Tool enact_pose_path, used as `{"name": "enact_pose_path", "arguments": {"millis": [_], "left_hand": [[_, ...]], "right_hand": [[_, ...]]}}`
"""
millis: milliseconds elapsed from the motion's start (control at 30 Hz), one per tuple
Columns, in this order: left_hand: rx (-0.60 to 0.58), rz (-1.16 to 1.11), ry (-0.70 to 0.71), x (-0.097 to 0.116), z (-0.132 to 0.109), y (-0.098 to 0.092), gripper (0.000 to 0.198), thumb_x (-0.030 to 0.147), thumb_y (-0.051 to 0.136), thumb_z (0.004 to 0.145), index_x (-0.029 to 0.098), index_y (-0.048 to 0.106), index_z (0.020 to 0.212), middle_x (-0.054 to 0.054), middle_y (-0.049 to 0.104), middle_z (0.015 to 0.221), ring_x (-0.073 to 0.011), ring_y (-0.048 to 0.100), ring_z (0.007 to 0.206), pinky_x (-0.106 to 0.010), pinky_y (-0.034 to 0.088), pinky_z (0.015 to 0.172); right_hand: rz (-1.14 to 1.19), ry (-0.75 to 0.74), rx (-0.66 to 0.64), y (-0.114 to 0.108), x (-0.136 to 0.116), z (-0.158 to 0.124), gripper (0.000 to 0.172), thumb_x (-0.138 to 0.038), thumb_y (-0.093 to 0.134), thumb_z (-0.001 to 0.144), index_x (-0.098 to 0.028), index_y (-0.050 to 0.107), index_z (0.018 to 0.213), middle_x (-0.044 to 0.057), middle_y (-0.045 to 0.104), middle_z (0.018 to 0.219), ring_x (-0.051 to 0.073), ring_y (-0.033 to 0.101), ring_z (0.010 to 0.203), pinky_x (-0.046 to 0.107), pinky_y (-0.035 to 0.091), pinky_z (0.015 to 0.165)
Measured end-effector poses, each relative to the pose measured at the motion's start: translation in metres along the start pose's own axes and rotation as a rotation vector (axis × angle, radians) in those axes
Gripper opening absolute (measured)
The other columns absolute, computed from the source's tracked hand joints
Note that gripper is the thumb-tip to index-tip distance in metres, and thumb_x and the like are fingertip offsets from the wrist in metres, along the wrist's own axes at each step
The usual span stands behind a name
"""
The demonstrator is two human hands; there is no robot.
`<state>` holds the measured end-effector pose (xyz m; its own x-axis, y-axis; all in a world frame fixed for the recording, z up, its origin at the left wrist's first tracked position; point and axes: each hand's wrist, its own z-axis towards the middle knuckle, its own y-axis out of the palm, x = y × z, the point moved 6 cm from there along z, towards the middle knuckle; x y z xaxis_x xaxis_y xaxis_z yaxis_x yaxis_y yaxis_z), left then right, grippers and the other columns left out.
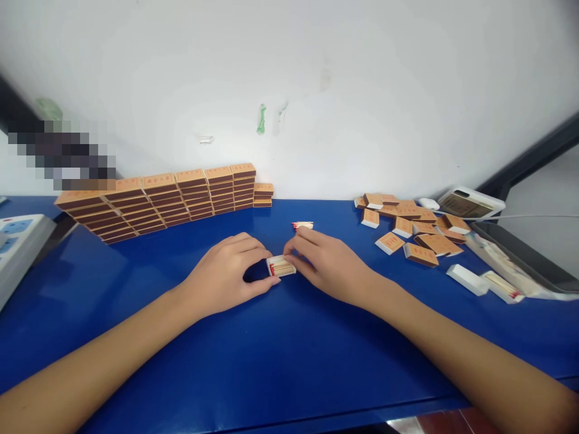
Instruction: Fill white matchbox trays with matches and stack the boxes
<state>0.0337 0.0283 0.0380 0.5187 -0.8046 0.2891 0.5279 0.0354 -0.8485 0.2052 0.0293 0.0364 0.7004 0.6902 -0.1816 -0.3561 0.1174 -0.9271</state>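
A small white matchbox tray lies at the middle of the blue table, with red-tipped matches lying lengthwise in it. My left hand grips the tray's left end between thumb and fingers. At the tray's right end are the bent fingers of my right hand, closed against it; whether a match is also between them cannot be made out. Just beyond my right fingers sits a small loose pile of matches, partly hidden by that hand.
Stacked matchboxes form a row along the wall at left. Scattered matchboxes lie at right, near a white empty-looking tray, a match-filled tray, a dark phone and a white-cased device. A power strip stands far left.
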Motion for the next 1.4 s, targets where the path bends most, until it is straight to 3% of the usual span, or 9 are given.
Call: {"name": "enact_pose_path", "arguments": {"millis": [233, 433, 733, 967, 1200, 1400], "left_hand": [[-0.013, -0.006, 0.001, 0.000, 0.000, 0.000, 0.026, 0.038, 0.076, 0.096, 0.018, 0.076, 0.112, -0.008, 0.078, 0.106, -0.0262, 0.070, 0.099, -0.043, 0.058, 0.087], [-0.019, -0.007, 0.000, 0.000, -0.001, 0.000, 0.027, 0.039, 0.076, 0.096, 0.018, 0.077, 0.113, -0.007, 0.078, 0.107, -0.0260, 0.070, 0.101, -0.042, 0.059, 0.087], [-0.009, 0.003, 0.027, 0.001, 0.000, 0.000, 0.027, 0.039, 0.075, 0.096, 0.017, 0.076, 0.112, -0.008, 0.078, 0.107, -0.0259, 0.070, 0.101, -0.042, 0.058, 0.089], [-0.017, 0.006, 0.014, 0.000, -0.002, 0.000, 0.027, 0.040, 0.075, 0.096, 0.018, 0.076, 0.113, -0.008, 0.078, 0.108, -0.0260, 0.070, 0.102, -0.042, 0.059, 0.089], [-0.017, 0.002, 0.012, -0.001, -0.001, 0.001, 0.027, 0.040, 0.075, 0.096, 0.018, 0.076, 0.113, -0.008, 0.078, 0.108, -0.0260, 0.070, 0.102, -0.042, 0.059, 0.088], [-0.017, -0.002, 0.014, 0.000, -0.001, 0.001, 0.027, 0.040, 0.076, 0.096, 0.018, 0.077, 0.112, -0.008, 0.078, 0.108, -0.0257, 0.070, 0.101, -0.043, 0.059, 0.088]], "right_hand": [[0.008, 0.122, 0.136, -0.014, 0.049, -0.003, 0.015, -0.025, 0.052, 0.107, -0.021, 0.066, 0.107, 0.009, 0.065, 0.103, 0.021, 0.063, 0.081, 0.035, 0.049, 0.074], [-0.054, 0.168, 0.067, -0.002, 0.082, -0.001, 0.021, -0.027, 0.051, 0.107, -0.020, 0.070, 0.111, 0.008, 0.060, 0.099, 0.020, 0.059, 0.078, 0.034, 0.047, 0.071], [0.010, 0.151, 0.046, 0.004, 0.085, 0.001, 0.013, -0.025, 0.052, 0.106, -0.021, 0.064, 0.107, 0.008, 0.061, 0.106, 0.021, 0.060, 0.082, 0.034, 0.048, 0.075], [0.006, 0.145, 0.041, 0.006, 0.088, 0.001, 0.016, -0.027, 0.051, 0.108, -0.021, 0.065, 0.104, 0.007, 0.058, 0.102, 0.020, 0.059, 0.082, 0.034, 0.047, 0.076], [0.023, 0.130, 0.046, 0.006, 0.086, 0.002, 0.020, -0.025, 0.050, 0.108, -0.024, 0.068, 0.118, 0.007, 0.059, 0.104, 0.021, 0.060, 0.085, 0.034, 0.047, 0.076], [0.034, 0.116, 0.053, 0.007, 0.089, 0.003, 0.016, -0.027, 0.050, 0.108, -0.022, 0.066, 0.105, 0.007, 0.058, 0.100, 0.021, 0.059, 0.083, 0.034, 0.047, 0.077]]}}
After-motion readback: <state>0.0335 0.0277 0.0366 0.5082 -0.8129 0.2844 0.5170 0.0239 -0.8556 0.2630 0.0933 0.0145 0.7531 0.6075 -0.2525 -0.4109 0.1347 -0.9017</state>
